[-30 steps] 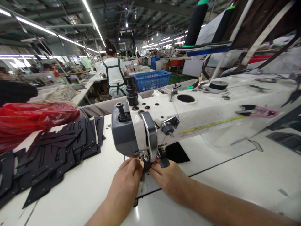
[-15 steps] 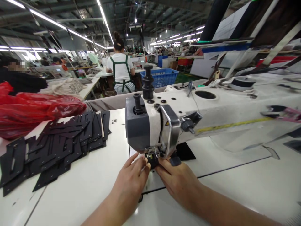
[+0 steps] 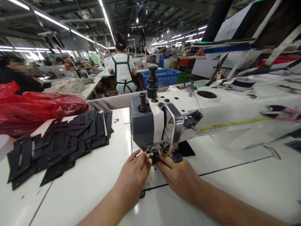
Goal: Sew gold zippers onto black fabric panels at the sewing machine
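Under the head of a white and grey sewing machine (image 3: 142,127), both hands are at a small black piece (image 3: 154,159). My left hand (image 3: 133,174) pinches its left side between thumb and bent fingers. From the right, my right hand (image 3: 180,175) grips the piece close to the presser foot, its fingertips partly hidden behind the machine parts. Most of the piece is covered by fingers and the machine. Another flat black piece (image 3: 187,148) lies on the white table (image 3: 94,194) behind the needle area.
Left on the table is a heap of black slotted panels (image 3: 63,141), with a red plastic bag (image 3: 44,106) behind it. A yellow measuring tape (image 3: 230,124) runs along the machine arm, near pink-handled snips (image 3: 288,113). Beyond are a blue basket (image 3: 162,78) and a seated person (image 3: 122,70).
The view has turned slightly left, so the machine and panels appear farther right. Both hands stay at the black piece, with no clear change of grip.
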`<control>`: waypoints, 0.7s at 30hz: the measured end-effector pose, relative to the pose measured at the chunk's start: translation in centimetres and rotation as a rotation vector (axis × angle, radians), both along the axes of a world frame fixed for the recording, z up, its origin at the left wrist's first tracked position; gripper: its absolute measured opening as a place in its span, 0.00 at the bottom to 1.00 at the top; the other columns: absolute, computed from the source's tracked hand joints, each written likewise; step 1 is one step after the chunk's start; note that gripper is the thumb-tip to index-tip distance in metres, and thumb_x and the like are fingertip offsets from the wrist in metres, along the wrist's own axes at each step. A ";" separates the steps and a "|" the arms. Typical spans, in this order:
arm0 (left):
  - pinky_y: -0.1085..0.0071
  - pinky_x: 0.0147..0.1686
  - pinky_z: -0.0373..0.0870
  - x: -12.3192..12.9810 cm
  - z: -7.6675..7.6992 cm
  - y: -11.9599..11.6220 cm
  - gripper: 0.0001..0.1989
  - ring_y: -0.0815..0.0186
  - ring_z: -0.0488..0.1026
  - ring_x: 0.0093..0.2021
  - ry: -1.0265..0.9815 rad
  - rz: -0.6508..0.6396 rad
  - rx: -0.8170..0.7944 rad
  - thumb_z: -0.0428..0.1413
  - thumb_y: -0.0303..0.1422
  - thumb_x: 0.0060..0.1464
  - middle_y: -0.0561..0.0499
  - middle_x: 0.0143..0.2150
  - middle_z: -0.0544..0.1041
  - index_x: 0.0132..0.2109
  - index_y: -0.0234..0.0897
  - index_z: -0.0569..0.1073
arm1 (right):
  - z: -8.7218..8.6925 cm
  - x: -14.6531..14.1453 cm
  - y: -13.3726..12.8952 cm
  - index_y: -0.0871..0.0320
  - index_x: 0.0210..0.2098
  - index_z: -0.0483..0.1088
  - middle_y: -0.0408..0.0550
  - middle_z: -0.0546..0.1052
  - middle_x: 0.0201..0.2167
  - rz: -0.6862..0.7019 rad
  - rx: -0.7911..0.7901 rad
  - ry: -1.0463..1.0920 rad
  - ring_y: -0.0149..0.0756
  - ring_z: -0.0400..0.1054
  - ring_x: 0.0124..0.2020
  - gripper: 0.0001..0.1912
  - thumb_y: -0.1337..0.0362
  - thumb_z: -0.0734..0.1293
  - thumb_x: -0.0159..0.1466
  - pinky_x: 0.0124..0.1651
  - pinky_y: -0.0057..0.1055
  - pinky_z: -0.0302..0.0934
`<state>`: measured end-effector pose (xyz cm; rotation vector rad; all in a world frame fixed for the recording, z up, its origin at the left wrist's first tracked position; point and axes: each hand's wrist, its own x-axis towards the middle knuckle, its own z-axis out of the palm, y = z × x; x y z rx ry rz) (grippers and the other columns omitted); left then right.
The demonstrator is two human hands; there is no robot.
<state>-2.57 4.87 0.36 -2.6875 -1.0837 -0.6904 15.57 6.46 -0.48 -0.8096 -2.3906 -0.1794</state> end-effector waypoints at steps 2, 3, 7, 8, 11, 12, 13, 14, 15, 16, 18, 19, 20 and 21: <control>0.58 0.50 0.66 0.0 0.0 0.1 0.12 0.60 0.70 0.41 0.007 0.003 0.007 0.46 0.21 0.53 0.44 0.37 0.71 0.44 0.29 0.68 | -0.1 0.0 0.1 0.64 0.34 0.72 0.54 0.75 0.34 -0.004 0.000 -0.004 0.42 0.67 0.34 0.16 0.76 0.54 0.61 0.38 0.35 0.66; 0.58 0.49 0.66 -0.1 0.0 0.1 0.12 0.61 0.70 0.41 0.011 0.005 0.008 0.46 0.21 0.53 0.44 0.37 0.71 0.44 0.29 0.68 | -0.1 -0.1 0.1 0.64 0.34 0.72 0.54 0.75 0.34 -0.005 0.005 -0.005 0.42 0.67 0.34 0.16 0.76 0.54 0.61 0.38 0.35 0.66; 0.59 0.49 0.66 -0.1 0.0 0.0 0.12 0.61 0.69 0.41 0.030 0.017 -0.001 0.46 0.20 0.54 0.44 0.37 0.71 0.44 0.29 0.68 | 0.1 -0.1 0.0 0.65 0.33 0.72 0.54 0.75 0.34 -0.003 0.037 0.013 0.40 0.68 0.33 0.17 0.76 0.53 0.61 0.37 0.34 0.65; 0.59 0.49 0.66 -0.1 0.0 0.0 0.11 0.61 0.69 0.41 0.032 0.014 -0.003 0.46 0.20 0.54 0.44 0.38 0.71 0.44 0.29 0.68 | 0.1 -0.2 0.0 0.65 0.33 0.72 0.54 0.75 0.34 -0.001 0.040 0.020 0.40 0.68 0.33 0.17 0.77 0.53 0.61 0.37 0.34 0.65; 0.60 0.48 0.66 -0.1 0.1 0.1 0.10 0.61 0.69 0.40 0.036 0.009 0.004 0.47 0.20 0.55 0.44 0.38 0.71 0.43 0.29 0.68 | 0.0 -0.2 0.0 0.65 0.33 0.72 0.54 0.75 0.34 -0.003 0.037 0.028 0.40 0.68 0.33 0.16 0.77 0.54 0.60 0.37 0.34 0.65; 0.60 0.48 0.67 0.0 0.1 0.2 0.10 0.61 0.70 0.40 0.036 0.012 0.019 0.46 0.20 0.55 0.44 0.37 0.71 0.43 0.29 0.68 | 0.0 -0.2 0.0 0.65 0.33 0.72 0.54 0.75 0.34 -0.007 0.035 0.026 0.40 0.68 0.33 0.15 0.77 0.55 0.60 0.37 0.34 0.65; 0.60 0.47 0.67 0.0 0.1 0.2 0.09 0.61 0.70 0.39 0.035 0.018 0.035 0.46 0.20 0.56 0.44 0.36 0.71 0.42 0.29 0.69 | -0.1 -0.2 0.0 0.64 0.33 0.72 0.54 0.75 0.34 -0.012 0.033 0.022 0.40 0.68 0.33 0.15 0.77 0.55 0.60 0.37 0.34 0.65; 0.61 0.46 0.68 0.0 0.2 0.3 0.09 0.61 0.70 0.39 0.035 0.025 0.049 0.46 0.20 0.56 0.45 0.35 0.71 0.41 0.29 0.69 | -0.2 -0.2 0.1 0.64 0.33 0.72 0.54 0.75 0.33 -0.017 0.031 0.018 0.40 0.68 0.33 0.15 0.77 0.55 0.59 0.37 0.34 0.65; 0.61 0.45 0.68 0.0 0.2 0.4 0.08 0.61 0.70 0.39 0.032 0.030 0.060 0.47 0.20 0.56 0.45 0.34 0.71 0.40 0.29 0.69 | -0.2 -0.2 0.1 0.64 0.32 0.72 0.54 0.75 0.33 -0.020 0.029 0.013 0.40 0.68 0.32 0.14 0.77 0.55 0.59 0.37 0.33 0.65; 0.61 0.45 0.68 0.1 0.2 0.4 0.07 0.61 0.70 0.38 0.031 0.032 0.064 0.47 0.20 0.56 0.45 0.34 0.71 0.40 0.29 0.69 | -0.3 -0.2 0.2 0.63 0.32 0.72 0.54 0.75 0.33 -0.021 0.025 0.009 0.40 0.68 0.32 0.14 0.77 0.56 0.59 0.37 0.33 0.65; 0.62 0.45 0.68 0.1 0.1 0.5 0.07 0.62 0.70 0.38 0.024 0.032 0.061 0.47 0.20 0.56 0.45 0.34 0.71 0.39 0.29 0.69 | -0.3 -0.2 0.2 0.63 0.32 0.72 0.54 0.75 0.33 -0.024 0.017 0.005 0.40 0.68 0.33 0.13 0.77 0.56 0.59 0.37 0.34 0.65; 0.61 0.45 0.68 0.1 0.1 0.5 0.07 0.62 0.70 0.38 0.016 0.028 0.061 0.47 0.20 0.55 0.45 0.34 0.71 0.39 0.29 0.69 | -0.3 -0.2 0.3 0.63 0.32 0.72 0.54 0.75 0.34 -0.022 0.014 0.007 0.40 0.68 0.33 0.13 0.77 0.56 0.59 0.37 0.34 0.65; 0.61 0.45 0.69 0.1 0.1 0.5 0.07 0.61 0.70 0.38 0.008 0.023 0.056 0.47 0.20 0.55 0.45 0.34 0.71 0.39 0.29 0.69 | -0.3 -0.2 0.3 0.63 0.32 0.71 0.54 0.75 0.34 -0.019 0.008 0.010 0.41 0.69 0.34 0.13 0.77 0.56 0.59 0.37 0.34 0.65; 0.61 0.45 0.69 0.0 0.1 0.5 0.08 0.61 0.69 0.38 0.001 0.022 0.046 0.47 0.20 0.55 0.45 0.34 0.71 0.39 0.29 0.69 | -0.2 -0.2 0.2 0.63 0.32 0.71 0.54 0.75 0.34 -0.012 0.000 0.015 0.41 0.69 0.34 0.13 0.76 0.56 0.59 0.37 0.35 0.65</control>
